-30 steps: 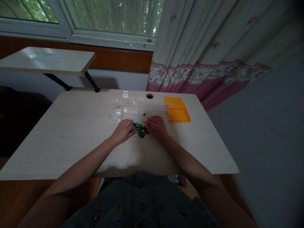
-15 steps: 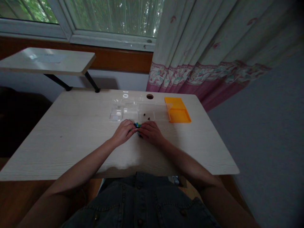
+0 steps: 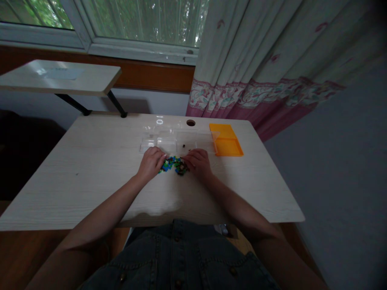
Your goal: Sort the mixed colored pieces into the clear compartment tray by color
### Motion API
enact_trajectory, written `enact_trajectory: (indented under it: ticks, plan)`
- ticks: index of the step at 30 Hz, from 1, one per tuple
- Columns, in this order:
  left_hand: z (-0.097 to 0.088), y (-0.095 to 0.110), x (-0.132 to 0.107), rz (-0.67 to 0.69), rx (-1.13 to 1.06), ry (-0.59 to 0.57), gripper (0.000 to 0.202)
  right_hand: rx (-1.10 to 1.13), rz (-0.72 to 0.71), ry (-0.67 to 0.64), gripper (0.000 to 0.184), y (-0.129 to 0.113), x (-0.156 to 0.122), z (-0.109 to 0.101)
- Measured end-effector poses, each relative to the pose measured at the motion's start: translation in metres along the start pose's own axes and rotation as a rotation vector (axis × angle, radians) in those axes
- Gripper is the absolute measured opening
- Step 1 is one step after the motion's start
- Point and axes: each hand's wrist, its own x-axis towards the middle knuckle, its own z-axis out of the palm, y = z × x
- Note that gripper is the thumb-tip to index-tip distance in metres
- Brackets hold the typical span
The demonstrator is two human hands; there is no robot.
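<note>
A small heap of tiny blue, green and dark beads (image 3: 173, 164) lies on the pale wooden table (image 3: 90, 173), just in front of a clear compartment box (image 3: 169, 143). My left hand (image 3: 150, 162) rests palm down at the heap's left side, fingers curled with their tips touching the beads. My right hand (image 3: 196, 162) lies at the heap's right side, fingers bent onto the beads. Whether either hand pinches a bead is too small to see. A few dark beads sit in one compartment (image 3: 186, 143) of the box.
An orange lid or tray (image 3: 225, 140) lies to the right of the clear box. A round cable hole (image 3: 190, 123) is near the table's far edge. A second white table (image 3: 57, 76) stands at the back left under the window; a curtain (image 3: 256, 72) hangs at the right.
My hands had closed together over the heap half a second ago; now they have parted, the left moving left, and the beads lie spread out wider between them.
</note>
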Motion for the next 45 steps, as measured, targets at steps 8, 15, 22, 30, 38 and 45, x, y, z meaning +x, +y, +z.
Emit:
enact_trajectory:
  ticks: [8, 15, 22, 30, 38, 45]
  plan:
    - [0.002, 0.004, -0.002, 0.026, 0.097, -0.077, 0.029, -0.063, 0.270, 0.167, 0.016, 0.024, 0.004, -0.002]
    - [0.001, 0.010, -0.003, 0.043, 0.169, -0.102, 0.038, -0.099, 0.316, 0.165, 0.018, 0.028, 0.003, 0.002]
    - [0.002, 0.011, -0.004, 0.025, 0.188, -0.117, 0.025, -0.108, 0.307, 0.132, 0.020, 0.029, 0.002, 0.003]
    - [0.003, 0.014, -0.004, 0.032, 0.172, -0.118, 0.019, -0.072, 0.313, 0.121, 0.021, 0.027, 0.003, 0.002]
    - [0.007, 0.014, -0.004, 0.039, 0.180, -0.132, 0.029, -0.084, 0.310, 0.092, 0.022, 0.025, 0.004, 0.001]
    - [0.011, 0.010, -0.004, 0.047, 0.193, -0.137, 0.024, -0.065, 0.312, 0.081, 0.023, 0.027, 0.003, 0.002]
